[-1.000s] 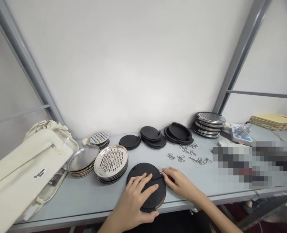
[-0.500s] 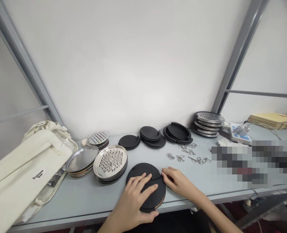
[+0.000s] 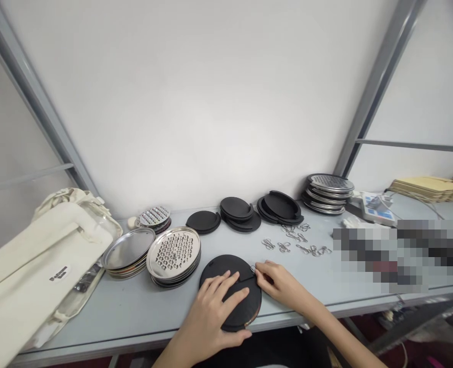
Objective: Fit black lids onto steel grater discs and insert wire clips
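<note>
A black round disc (image 3: pixel 230 301) lies near the table's front edge, with a step across its top and a reddish-brown patch on its lower right rim. My left hand (image 3: pixel 214 309) rests on it, fingers spread over its face and thumb by the near rim. At the disc's right edge, my right hand (image 3: pixel 274 280) pinches a small metal wire clip (image 3: pixel 253 269), of which only a loop shows. Several loose wire clips (image 3: pixel 284 247) lie on the table beyond my right hand.
Left are a cream bag (image 3: pixel 38 276), a stack of metal lids (image 3: pixel 128 249) and a stack of perforated discs (image 3: pixel 174 254). Black round pieces (image 3: pixel 203 222) and black trays (image 3: pixel 280 207) stand along the wall. Further right are another perforated stack (image 3: pixel 328 194), a white device (image 3: pixel 378 208) and yellowish sheets (image 3: pixel 429 189).
The view has shifted very slightly. Both hands keep nearly the same place on the disc and the wire clip.
</note>
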